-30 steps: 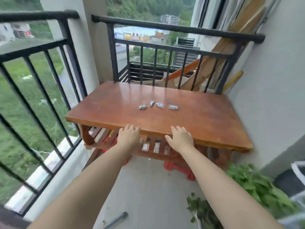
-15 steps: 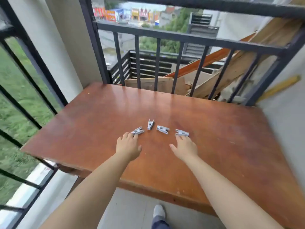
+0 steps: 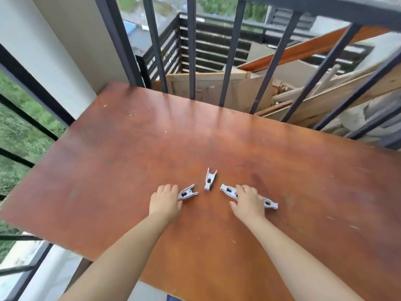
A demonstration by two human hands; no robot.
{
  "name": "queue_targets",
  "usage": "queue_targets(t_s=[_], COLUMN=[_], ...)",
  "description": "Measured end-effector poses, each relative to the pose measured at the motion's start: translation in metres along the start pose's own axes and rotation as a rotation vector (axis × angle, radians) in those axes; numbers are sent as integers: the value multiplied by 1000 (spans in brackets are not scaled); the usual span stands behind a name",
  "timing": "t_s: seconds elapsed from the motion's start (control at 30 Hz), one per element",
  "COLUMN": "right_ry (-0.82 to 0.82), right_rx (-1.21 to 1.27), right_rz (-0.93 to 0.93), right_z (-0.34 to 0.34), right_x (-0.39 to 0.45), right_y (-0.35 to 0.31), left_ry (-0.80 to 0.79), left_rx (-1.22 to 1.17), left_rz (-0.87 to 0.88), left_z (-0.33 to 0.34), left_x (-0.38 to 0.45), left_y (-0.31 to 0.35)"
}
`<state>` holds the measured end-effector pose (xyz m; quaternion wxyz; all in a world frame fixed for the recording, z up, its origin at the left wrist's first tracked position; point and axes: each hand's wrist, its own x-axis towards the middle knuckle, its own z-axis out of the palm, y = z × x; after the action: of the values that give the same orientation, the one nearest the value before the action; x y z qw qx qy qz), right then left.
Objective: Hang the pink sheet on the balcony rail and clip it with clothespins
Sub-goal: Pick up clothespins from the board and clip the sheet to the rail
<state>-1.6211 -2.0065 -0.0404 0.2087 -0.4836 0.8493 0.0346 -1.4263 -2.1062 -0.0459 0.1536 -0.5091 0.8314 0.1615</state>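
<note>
On a glossy reddish wooden table (image 3: 130, 153), four pale forked plastic clothespins (image 3: 210, 180), left hand (image 3: 166, 202) and right hand (image 3: 248, 203) flat, fingers spread.

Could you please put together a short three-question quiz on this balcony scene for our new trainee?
1. How many clothespins lie on the wooden table?
2. True or false: the pink sheet already hangs over the balcony rail.
3. Which hand covers parts of two clothespins: A) left hand, B) right hand?

Key
1. Four: one at the left hand (left clothespin), one alone in the middle (middle clothespin), two at the right hand (inner clothespin, outer clothespin).
2. False; no sheet is in view.
3. B.
</note>
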Motion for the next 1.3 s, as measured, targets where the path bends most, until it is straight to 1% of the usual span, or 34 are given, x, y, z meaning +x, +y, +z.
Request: queue_targets(t_s=[0.1, 0.23, 0.37, 0.5, 0.57, 0.63, 0.77, 0.93, 1.03, 1.13, 1.3], right_ry=[4, 40, 59, 105, 122, 134, 116, 36, -36, -86, -174], right_rx=[16, 5, 90, 262, 311, 338, 415, 503, 492, 486, 629], right_rz=[27, 25, -12, -103, -186, -286, -570, -995, -1256, -1490, -1754], right_z=[5, 9, 9, 4, -2, -11, -28, -46, -51, -49, -48], right_x=[7, 14, 10, -4, -11, -17, -39, -112, -183, -272, -437], right_y=[1, 3, 6, 5, 2, -9, -62, -170, -238, -293, -354], left_ry=[-10, 9, 10, 37, 91, 182, 347, 518, 685, 842, 1122], left_rx=[-9, -12, 19, -20, -141, -302, -536, -635, -705, -699, -665], left_rz=[42, 155, 231, 220, 161, 64, -166, -437, -593, -738, -913], left_z=[3, 3, 5, 10, 7, -3, -25, -37, -40, -38, -38], left_x=[9, 20, 34, 33, 21, -4, -84, -226, -326, -430, -609], left_y=[-6, -5, 11, 21, 16, 6, -27, -83, -111, -133, -145])
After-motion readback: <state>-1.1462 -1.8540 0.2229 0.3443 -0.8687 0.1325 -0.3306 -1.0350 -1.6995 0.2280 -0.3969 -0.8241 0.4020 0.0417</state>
